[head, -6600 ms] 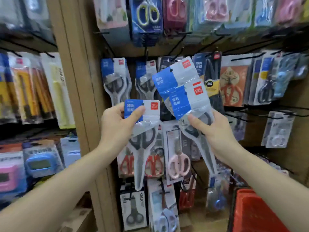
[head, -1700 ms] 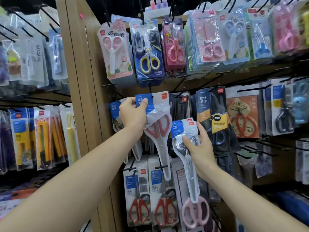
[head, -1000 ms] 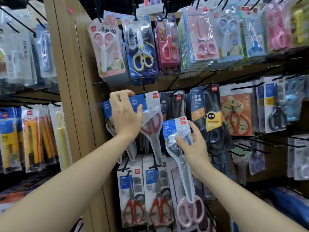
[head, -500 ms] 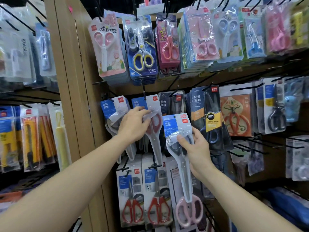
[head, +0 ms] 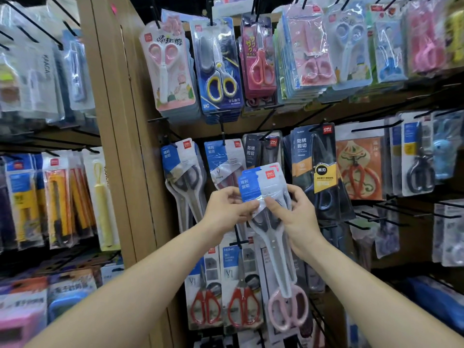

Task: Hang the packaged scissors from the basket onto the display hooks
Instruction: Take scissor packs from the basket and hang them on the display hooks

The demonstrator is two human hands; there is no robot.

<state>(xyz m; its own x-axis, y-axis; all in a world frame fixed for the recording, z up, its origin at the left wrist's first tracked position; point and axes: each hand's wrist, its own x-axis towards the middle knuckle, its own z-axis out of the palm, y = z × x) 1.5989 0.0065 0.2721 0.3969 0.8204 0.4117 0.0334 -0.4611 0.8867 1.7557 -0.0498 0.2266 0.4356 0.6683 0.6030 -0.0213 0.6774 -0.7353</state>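
Nearest us, our left hand pinches the lower left edge of the blue and white card on a pack of scissors. Our right hand grips the same pack, thumb on the clear front and fingers curled behind its right edge. The pack hangs between the two hands, on no hook, dark handles up and blades pointing down and slightly right. Just below the hands, red-handled scissors and a pink-handled pair hang on the display. Just beyond the left hand, two packs with similar blue and white cards hang on black hooks, and a black pack hangs beyond the right hand. Left of the left hand stands a wooden post, with yellow utility knives farther left. High above the hands hang yellow-handled scissors.
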